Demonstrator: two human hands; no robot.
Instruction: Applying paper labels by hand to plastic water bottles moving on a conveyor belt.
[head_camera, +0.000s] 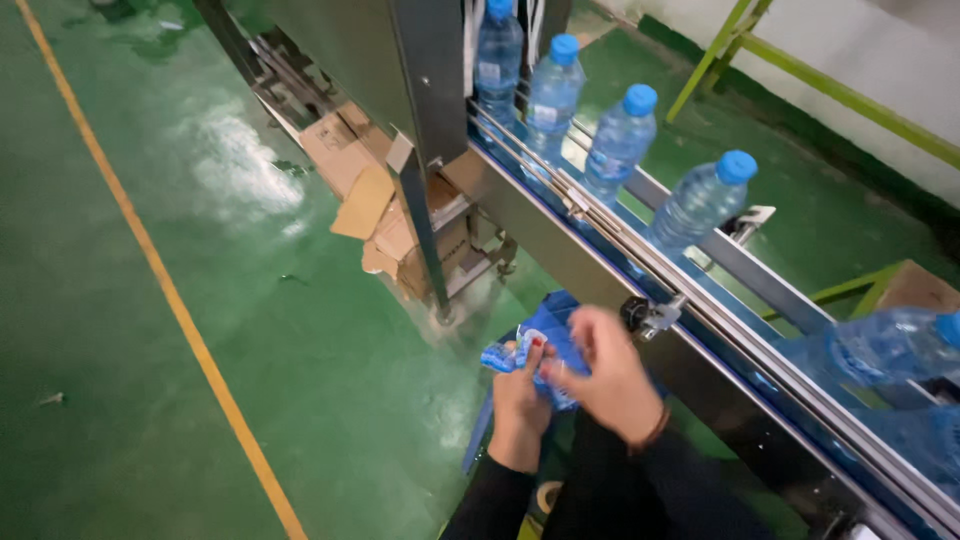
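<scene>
Low centre, my left hand (520, 385) and right hand (605, 375) both pinch blue labels (500, 357), none yet on the bottles (700, 200) passing upper right.

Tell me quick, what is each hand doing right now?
Left hand: closed on a bunch of blue labels.
Right hand: fingers pinching the same blue labels.

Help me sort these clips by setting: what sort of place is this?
Probably a water-bottling plant: capped plastic bottles ride a metal conveyor over a green floor, while both hands hold blue labels.
</scene>
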